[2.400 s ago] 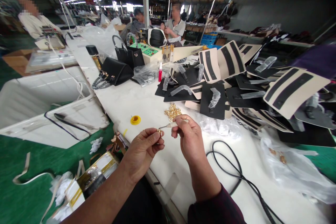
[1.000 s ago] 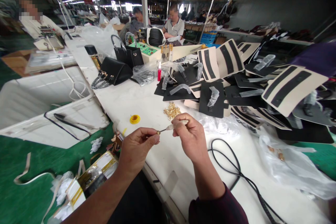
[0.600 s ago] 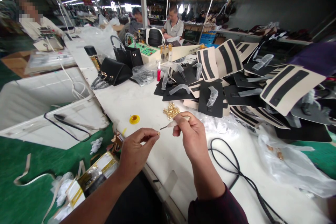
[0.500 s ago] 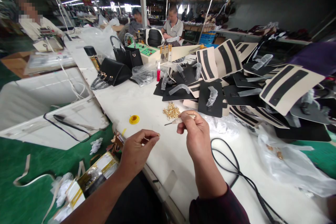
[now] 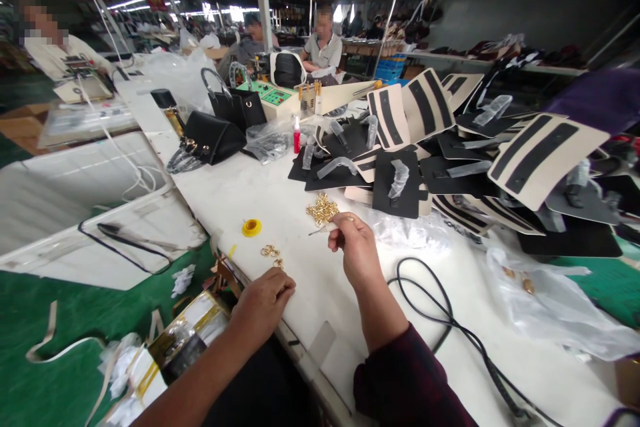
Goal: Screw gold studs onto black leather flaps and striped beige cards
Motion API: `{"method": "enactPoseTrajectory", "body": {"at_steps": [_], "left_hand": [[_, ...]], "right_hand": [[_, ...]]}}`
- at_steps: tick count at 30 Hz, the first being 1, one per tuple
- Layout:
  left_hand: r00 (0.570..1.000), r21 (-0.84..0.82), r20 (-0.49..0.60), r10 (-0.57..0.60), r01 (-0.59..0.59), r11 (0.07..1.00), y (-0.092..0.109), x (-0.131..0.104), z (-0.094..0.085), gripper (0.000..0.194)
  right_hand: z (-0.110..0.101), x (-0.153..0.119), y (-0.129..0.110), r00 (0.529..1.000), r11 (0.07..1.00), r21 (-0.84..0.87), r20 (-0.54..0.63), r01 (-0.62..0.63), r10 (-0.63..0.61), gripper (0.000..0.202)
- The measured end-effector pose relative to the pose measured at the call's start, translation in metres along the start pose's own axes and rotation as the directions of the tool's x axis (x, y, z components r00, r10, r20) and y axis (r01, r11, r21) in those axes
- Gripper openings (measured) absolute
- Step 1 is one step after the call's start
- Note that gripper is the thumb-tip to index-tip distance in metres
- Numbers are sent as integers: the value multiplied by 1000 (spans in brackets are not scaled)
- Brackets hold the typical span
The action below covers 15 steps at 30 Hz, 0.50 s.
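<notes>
Left hand (image 5: 264, 300) low at near edge of white table (image 5: 280, 193), fingers curled together beside small gold rings (image 5: 273, 255) lying there (whether pinching one, cannot tell). Right hand (image 5: 350, 250) raised, thumb and fingers pinching thin pointed tool (image 5: 323, 229), tip aimed left. Gold hardware pile (image 5: 323, 207) just behind. Yellow spool (image 5: 251, 227) left.

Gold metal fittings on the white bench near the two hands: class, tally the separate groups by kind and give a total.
Large heap of gold fittings: 1
Small cluster of gold fittings by the left hand: 1
Yellow spool: 1
Total: 3
</notes>
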<state>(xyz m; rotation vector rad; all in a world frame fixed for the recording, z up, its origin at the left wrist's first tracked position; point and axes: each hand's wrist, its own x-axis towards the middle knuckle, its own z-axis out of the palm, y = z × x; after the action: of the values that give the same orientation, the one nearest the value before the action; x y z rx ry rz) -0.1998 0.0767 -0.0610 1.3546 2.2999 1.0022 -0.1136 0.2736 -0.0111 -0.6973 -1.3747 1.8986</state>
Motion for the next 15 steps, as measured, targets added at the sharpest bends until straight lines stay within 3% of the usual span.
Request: {"method": "enactPoseTrajectory", "body": {"at_steps": [8, 15], "left_hand": [[992, 140, -122, -2, 19, 990, -5, -2, 1, 19], [961, -25, -277, -8, 1, 1000, -12, -20, 2, 13]], "right_hand": [[-1, 4, 11, 998, 995, 83, 7, -55, 54, 19], [5, 1, 6, 995, 984, 144, 29, -102, 99, 23]]}}
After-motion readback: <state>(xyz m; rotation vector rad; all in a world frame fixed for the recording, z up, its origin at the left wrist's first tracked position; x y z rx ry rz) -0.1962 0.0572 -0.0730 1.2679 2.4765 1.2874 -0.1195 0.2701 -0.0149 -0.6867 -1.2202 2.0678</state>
